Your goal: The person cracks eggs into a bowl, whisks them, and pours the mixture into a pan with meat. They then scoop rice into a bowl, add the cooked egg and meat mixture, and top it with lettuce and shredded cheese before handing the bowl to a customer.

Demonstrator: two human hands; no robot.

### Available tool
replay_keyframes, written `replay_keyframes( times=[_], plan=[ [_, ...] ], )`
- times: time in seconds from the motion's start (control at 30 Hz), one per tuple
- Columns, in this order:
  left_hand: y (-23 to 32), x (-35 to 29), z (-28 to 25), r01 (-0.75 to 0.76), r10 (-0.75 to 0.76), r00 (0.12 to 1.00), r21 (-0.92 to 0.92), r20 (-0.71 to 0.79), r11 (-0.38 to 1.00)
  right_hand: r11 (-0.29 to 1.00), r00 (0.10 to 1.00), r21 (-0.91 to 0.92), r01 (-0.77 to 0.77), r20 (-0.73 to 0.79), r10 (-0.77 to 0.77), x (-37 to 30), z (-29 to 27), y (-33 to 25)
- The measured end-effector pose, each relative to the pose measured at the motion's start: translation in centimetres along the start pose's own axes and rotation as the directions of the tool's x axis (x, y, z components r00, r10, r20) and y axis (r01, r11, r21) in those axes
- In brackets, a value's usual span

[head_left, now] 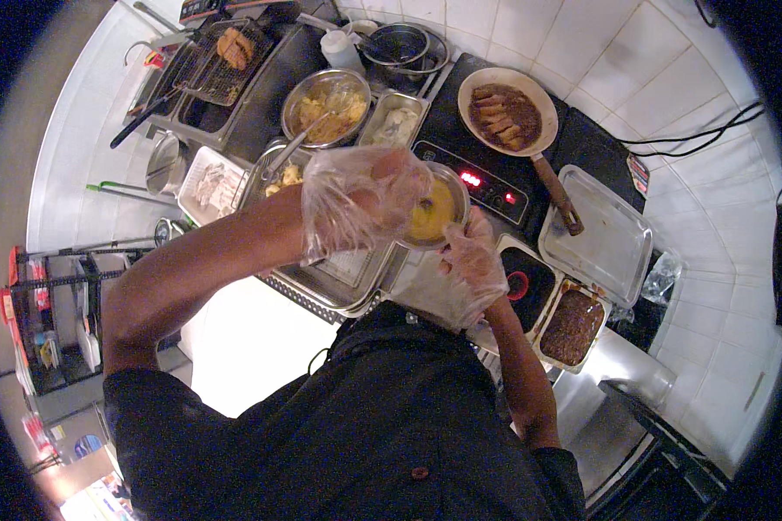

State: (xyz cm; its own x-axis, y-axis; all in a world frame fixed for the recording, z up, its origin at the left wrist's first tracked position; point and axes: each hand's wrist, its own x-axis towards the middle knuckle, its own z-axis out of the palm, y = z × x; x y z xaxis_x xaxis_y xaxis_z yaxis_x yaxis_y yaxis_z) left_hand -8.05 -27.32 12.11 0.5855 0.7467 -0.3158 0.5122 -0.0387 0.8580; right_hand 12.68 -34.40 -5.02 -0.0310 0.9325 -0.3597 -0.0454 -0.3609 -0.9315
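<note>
1. Bowl [463,195]. Round, metal, grey, thin-rimmed. Located just off the centre of view, toward 1 o'clock. Mouth faces up toward the viewer; exact tilt cannot be told. Rim visible from about 12 to 3 o'clock; covered around 4 o'clock and from roughly 8 to 11 o'clock. Underside hidden; whether raised or resting cannot be told.
2. Mixture [444,208]. Yellow, smooth-looking, inside the bowl. Bare metal wall shows above it toward 2 o'clock. Small dark patch near the middle, too blurred to identify.
</note>
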Motion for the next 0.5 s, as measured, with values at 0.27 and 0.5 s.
replay_keyframes(
  times=[0.27, 0.5],
  plan=[
    [1.0, -0.8, -0.4, 0.168, -0.171, 0.985, -0.124, -0.017, 0.978, 0.998, 0.999, 0.059, -0.038, 0.041, 0.035, -0.2, 0.2, -0.2],
    [-1.5, -1.5, -1.7, -0.240, 0.239, 0.971, -0.153, -0.026, 0.959, 0.998, 0.999, 0.063, -0.014, 0.033, 0.011, 0.7, 0.3, 1.5]
  ],
)
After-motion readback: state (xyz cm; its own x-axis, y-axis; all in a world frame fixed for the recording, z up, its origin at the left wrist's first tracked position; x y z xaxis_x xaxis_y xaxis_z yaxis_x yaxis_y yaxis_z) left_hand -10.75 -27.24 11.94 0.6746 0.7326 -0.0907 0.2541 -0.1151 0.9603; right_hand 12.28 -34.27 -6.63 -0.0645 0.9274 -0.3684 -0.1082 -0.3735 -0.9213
